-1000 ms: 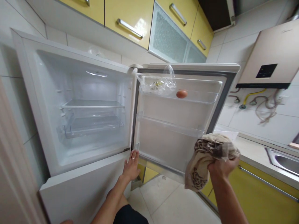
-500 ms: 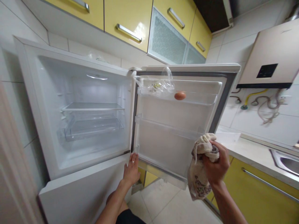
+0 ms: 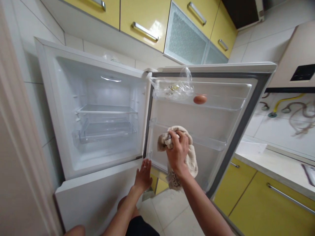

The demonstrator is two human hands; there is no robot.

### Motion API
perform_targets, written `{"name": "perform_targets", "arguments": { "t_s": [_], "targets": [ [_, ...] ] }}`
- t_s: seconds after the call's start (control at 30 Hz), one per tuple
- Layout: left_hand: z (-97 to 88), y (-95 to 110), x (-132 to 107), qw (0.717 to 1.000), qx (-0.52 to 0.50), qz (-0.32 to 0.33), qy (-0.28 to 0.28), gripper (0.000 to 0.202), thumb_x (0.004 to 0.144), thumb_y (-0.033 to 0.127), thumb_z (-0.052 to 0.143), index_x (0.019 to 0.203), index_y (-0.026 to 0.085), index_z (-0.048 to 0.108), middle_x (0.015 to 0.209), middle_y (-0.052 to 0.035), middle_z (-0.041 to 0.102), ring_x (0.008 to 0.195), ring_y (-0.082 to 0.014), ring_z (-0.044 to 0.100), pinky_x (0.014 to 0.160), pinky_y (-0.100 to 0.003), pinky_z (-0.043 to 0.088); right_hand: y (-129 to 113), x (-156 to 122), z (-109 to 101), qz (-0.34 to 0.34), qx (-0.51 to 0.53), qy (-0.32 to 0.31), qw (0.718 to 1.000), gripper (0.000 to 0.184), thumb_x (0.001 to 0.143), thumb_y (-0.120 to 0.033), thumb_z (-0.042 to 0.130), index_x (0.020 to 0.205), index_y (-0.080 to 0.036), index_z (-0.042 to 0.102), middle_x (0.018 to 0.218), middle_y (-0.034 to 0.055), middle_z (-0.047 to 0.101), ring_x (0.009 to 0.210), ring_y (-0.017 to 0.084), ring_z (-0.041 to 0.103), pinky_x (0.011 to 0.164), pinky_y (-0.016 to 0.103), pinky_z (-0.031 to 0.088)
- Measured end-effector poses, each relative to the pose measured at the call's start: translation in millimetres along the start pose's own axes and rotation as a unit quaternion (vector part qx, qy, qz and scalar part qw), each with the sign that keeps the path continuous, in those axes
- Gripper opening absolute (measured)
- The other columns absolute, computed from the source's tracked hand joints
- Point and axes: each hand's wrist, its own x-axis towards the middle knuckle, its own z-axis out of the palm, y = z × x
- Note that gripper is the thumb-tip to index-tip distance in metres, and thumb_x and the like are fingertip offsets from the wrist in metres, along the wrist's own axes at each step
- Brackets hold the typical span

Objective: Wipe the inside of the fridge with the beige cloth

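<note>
The white fridge [image 3: 59, 108] stands with its upper door [image 3: 246, 118] swung open to the right. My right hand [image 3: 177, 151] is closed around a beige patterned cloth [image 3: 190, 160], held up against the inside of the door, just under its lower door shelf [image 3: 209, 141]. My left hand [image 3: 143, 175] lies flat, fingers stretched out, on the top edge of the closed lower door [image 3: 98, 196]. On the upper door shelf sit a brown egg [image 3: 199, 99] and a clear plastic bag [image 3: 173, 90].
Inside the fridge are a glass shelf [image 3: 105, 109] and a clear drawer [image 3: 108, 131]. Yellow wall cabinets [image 3: 145, 19] hang above. A pale countertop [image 3: 278, 167] over yellow base cabinets [image 3: 265, 203] runs along the right, with hoses on the tiled wall behind.
My right hand has carried the cloth from beyond the door's right edge leftward and up to the door's inner face. The left hand has stayed on the lower door.
</note>
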Motion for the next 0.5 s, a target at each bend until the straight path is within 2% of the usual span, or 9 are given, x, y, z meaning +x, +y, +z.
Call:
{"name": "perform_targets", "arguments": {
  "t_s": [0.13, 0.2, 0.3, 0.4, 0.5],
  "targets": [
    [3.5, -4.0, 3.3, 1.000, -0.024, 0.010, -0.003, 0.094, 0.082, 0.021, 0.049, 0.164, 0.012, 0.006, 0.173, -0.0065, -0.002, 0.160, -0.0253, -0.004, 0.123, -0.054, 0.029, -32.7, 7.7, 53.0, -0.049, -0.011, -0.107, 0.993, 0.034, 0.094, -0.012, 0.051, 0.123, -0.023, 0.066, 0.125, 0.0130, 0.062, 0.107, 0.026, 0.054, 0.089, 0.039, 0.045],
    [4.5, -4.5, 3.6, 0.999, -0.031, 0.012, -0.004, 0.094, 0.081, 0.020, 0.048, 0.164, 0.012, 0.005, 0.172, -0.0053, -0.003, 0.160, -0.0245, -0.004, 0.123, -0.054, 0.029, -45.7, 13.0, 75.5, -0.113, -0.030, -0.164, 0.980, 0.030, 0.099, -0.019, 0.049, 0.124, -0.024, 0.064, 0.128, 0.0133, 0.061, 0.107, 0.026, 0.053, 0.087, 0.039, 0.044],
    [3.7, -4.9, 2.6, 0.999, -0.032, 0.012, -0.012, 0.094, 0.080, 0.019, 0.047, 0.164, 0.013, 0.005, 0.172, -0.0044, -0.005, 0.160, -0.0237, -0.004, 0.124, -0.054, 0.028, -59.3, 21.5, 104.5, -0.230, -0.049, -0.236, 0.943, 0.029, 0.103, -0.026, 0.041, 0.122, -0.021, 0.063, 0.128, 0.0150, 0.062, 0.106, 0.026, 0.054, 0.087, 0.041, 0.045],
    [1.9, -6.1, 1.3, 0.999, -0.027, 0.020, -0.017, 0.095, 0.080, 0.021, 0.049, 0.164, 0.012, 0.005, 0.172, -0.0060, -0.004, 0.160, -0.0247, -0.004, 0.123, -0.056, 0.027, -71.0, 27.7, 131.5, -0.300, -0.061, -0.294, 0.905, 0.030, 0.101, -0.017, 0.039, 0.116, -0.013, 0.064, 0.120, 0.0183, 0.065, 0.105, 0.026, 0.057, 0.090, 0.045, 0.049],
    [1.4, -8.3, 0.6, 0.999, -0.029, 0.030, -0.015, 0.096, 0.079, 0.020, 0.049, 0.164, 0.012, 0.006, 0.172, -0.0075, -0.002, 0.160, -0.0256, -0.003, 0.122, -0.058, 0.030, -87.3, 29.8, 157.1, -0.286, -0.107, -0.329, 0.893, 0.030, 0.094, -0.006, 0.040, 0.107, -0.004, 0.067, 0.110, 0.0222, 0.068, 0.105, 0.027, 0.061, 0.099, 0.052, 0.050]
  ]
}}
